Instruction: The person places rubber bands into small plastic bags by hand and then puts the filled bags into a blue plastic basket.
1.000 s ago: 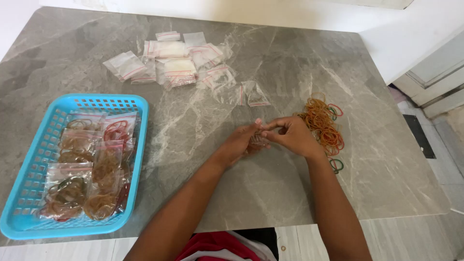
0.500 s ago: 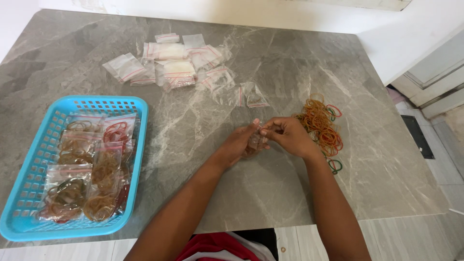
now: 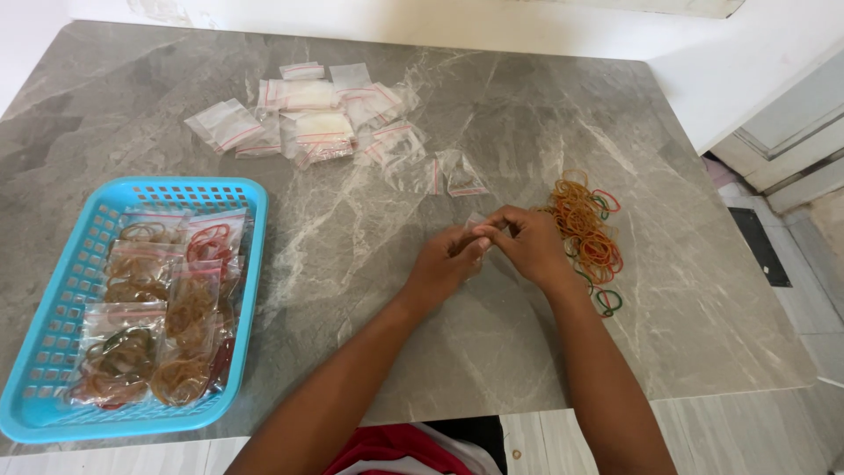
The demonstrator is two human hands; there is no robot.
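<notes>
1. Since the earlier frames almost nothing has shifted: both hands have stayed together over the middle of the grey marble table (image 3: 369,255), and only the fingers have worked a little closer around the small clear bag (image 3: 476,222).
2. Left hand (image 3: 444,262) is closed on the bag from below and the left, its fingertips pinching the plastic; the forearm runs back toward the near table edge.
3. Right hand (image 3: 530,244) meets it from the right, thumb and forefinger pinched onto the top of the same bag, so the two hands touch at the fingertips.
4. That bag sits between the fingertips, lifted just above the tabletop; most of it is hidden by the fingers, and I cannot tell what is inside it.
5. Just beside the right hand, on its far right side, lies a loose pile of rubber bands (image 3: 587,230) — mostly orange and tan, with a few red and green ones trailing toward the near edge.
6. Beyond the hands, toward the far side of the table, a scatter of empty clear zip bags (image 3: 309,119) with red seal strips lies flat; two of them sit apart from the rest, nearer the hands.
7. Well apart on the left stands a light-blue plastic basket (image 3: 53,343) holding filled bags (image 3: 167,308) of rubber bands, overlapping one another.
</notes>
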